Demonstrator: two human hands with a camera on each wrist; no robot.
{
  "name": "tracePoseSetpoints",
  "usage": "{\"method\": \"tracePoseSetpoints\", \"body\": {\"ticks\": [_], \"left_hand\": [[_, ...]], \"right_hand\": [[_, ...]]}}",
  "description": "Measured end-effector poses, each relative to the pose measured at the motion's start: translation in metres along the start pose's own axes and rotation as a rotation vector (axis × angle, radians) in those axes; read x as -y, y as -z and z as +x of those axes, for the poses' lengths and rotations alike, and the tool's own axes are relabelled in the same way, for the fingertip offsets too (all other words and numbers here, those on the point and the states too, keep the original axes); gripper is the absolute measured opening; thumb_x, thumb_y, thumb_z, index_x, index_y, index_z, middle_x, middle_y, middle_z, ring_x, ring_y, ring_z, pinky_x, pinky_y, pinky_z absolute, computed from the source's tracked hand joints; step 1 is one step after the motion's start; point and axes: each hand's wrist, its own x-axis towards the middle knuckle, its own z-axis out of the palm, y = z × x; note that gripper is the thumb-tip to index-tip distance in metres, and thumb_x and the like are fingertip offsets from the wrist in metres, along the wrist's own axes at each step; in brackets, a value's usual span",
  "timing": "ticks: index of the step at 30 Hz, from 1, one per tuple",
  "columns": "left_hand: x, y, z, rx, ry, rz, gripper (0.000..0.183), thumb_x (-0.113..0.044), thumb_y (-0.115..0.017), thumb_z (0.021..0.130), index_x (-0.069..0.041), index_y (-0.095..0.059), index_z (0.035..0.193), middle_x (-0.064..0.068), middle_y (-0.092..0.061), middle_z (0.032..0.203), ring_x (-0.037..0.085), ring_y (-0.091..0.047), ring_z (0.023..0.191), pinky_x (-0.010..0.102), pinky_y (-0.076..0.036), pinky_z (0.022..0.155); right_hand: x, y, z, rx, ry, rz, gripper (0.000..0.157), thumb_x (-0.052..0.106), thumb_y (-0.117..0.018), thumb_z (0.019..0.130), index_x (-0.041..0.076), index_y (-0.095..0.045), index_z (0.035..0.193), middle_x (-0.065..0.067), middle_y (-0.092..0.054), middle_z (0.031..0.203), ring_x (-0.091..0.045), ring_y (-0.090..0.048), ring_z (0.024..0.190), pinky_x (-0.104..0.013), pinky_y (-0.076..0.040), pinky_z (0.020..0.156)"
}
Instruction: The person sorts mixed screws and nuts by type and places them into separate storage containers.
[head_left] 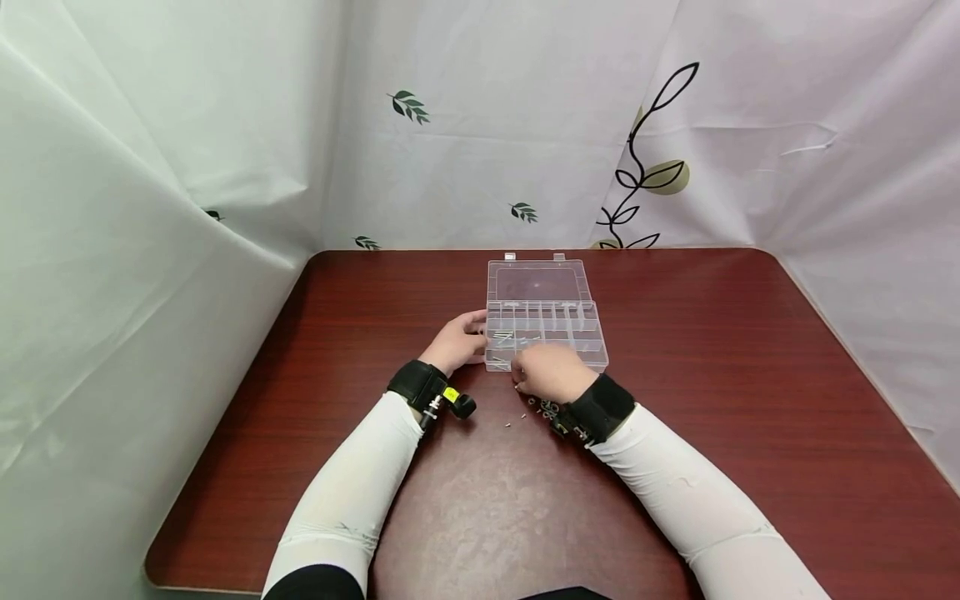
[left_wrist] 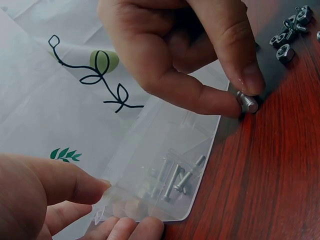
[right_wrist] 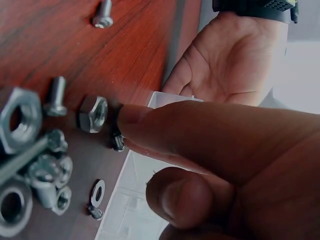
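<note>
A clear plastic compartment box (head_left: 587,345) lies on the table, its lid (head_left: 537,283) folded back towards the wall. My left hand (head_left: 454,342) grips the box's left side, thumb and fingers at its edge in the left wrist view. Between thumb and index finger my right hand (head_left: 553,372) pinches a small screw (left_wrist: 248,103), just outside the near edge of the box. Long bolts (left_wrist: 172,184) lie in a corner compartment. Loose nuts (right_wrist: 93,114), a washer (right_wrist: 98,193) and small screws (right_wrist: 57,97) lie on the table by the right hand.
The brown table (head_left: 720,333) has rounded far corners. White curtain (head_left: 480,133) with leaf prints hangs behind and on both sides. Two more small screws (head_left: 507,425) lie on the tabletop nearer to me than the box.
</note>
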Motion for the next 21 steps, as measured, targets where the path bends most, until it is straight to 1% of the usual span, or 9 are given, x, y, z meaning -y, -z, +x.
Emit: {"method": "tracePoseSetpoints", "body": {"ticks": [7, 10, 13, 16, 19, 21], "left_hand": [[0.001, 0.001, 0.001, -0.001, 0.001, 0.005, 0.059, 0.001, -0.056, 0.095, -0.009, -0.040, 0.151, 0.016, -0.056, 0.136, 0.026, -0.063, 0.110, 0.038, -0.058, 0.081], [0.002, 0.001, 0.002, -0.002, 0.006, 0.005, 0.059, 0.001, -0.056, 0.095, -0.010, -0.041, 0.151, 0.015, -0.056, 0.135, 0.026, -0.063, 0.109, 0.038, -0.058, 0.080], [0.004, 0.000, 0.003, -0.004, 0.006, 0.002, 0.059, 0.001, -0.056, 0.095, -0.010, -0.041, 0.151, 0.015, -0.056, 0.135, 0.025, -0.063, 0.108, 0.038, -0.058, 0.080], [0.004, 0.000, 0.003, -0.003, 0.005, 0.000, 0.059, 0.001, -0.056, 0.095, -0.010, -0.042, 0.151, 0.016, -0.056, 0.135, 0.025, -0.063, 0.108, 0.038, -0.058, 0.080], [0.004, 0.000, 0.004, -0.004, 0.007, -0.002, 0.059, 0.002, -0.056, 0.094, -0.011, -0.042, 0.150, 0.015, -0.056, 0.135, 0.025, -0.063, 0.108, 0.038, -0.058, 0.080], [0.003, 0.000, 0.004, -0.004, 0.007, -0.004, 0.059, 0.002, -0.056, 0.094, -0.010, -0.042, 0.150, 0.016, -0.057, 0.135, 0.026, -0.063, 0.108, 0.038, -0.058, 0.080]], "right_hand": [[-0.001, -0.001, 0.000, 0.006, 0.019, 0.002, 0.021, 0.019, -0.074, 0.082, 0.022, -0.059, 0.068, 0.007, -0.054, 0.064, -0.012, -0.052, 0.057, -0.032, -0.042, 0.048], [-0.003, 0.000, 0.000, 0.021, 0.037, 0.028, 0.021, 0.019, -0.072, 0.082, 0.022, -0.057, 0.068, 0.008, -0.052, 0.064, -0.011, -0.051, 0.058, -0.030, -0.041, 0.049], [-0.007, 0.003, 0.000, 0.036, 0.064, 0.100, 0.018, 0.019, -0.070, 0.084, 0.022, -0.058, 0.071, 0.008, -0.052, 0.065, -0.010, -0.050, 0.060, -0.028, -0.042, 0.054], [-0.012, 0.005, 0.001, 0.035, 0.089, 0.201, 0.014, 0.017, -0.068, 0.087, 0.020, -0.061, 0.075, 0.008, -0.054, 0.067, -0.008, -0.050, 0.062, -0.027, -0.043, 0.059], [-0.019, 0.007, 0.001, 0.002, 0.091, 0.293, 0.009, 0.017, -0.066, 0.090, 0.019, -0.064, 0.082, 0.009, -0.055, 0.068, -0.007, -0.051, 0.062, -0.027, -0.044, 0.062], [-0.023, 0.009, 0.001, -0.031, 0.077, 0.350, 0.006, 0.017, -0.066, 0.092, 0.018, -0.065, 0.086, 0.008, -0.056, 0.068, -0.008, -0.052, 0.061, -0.028, -0.045, 0.061]]}}
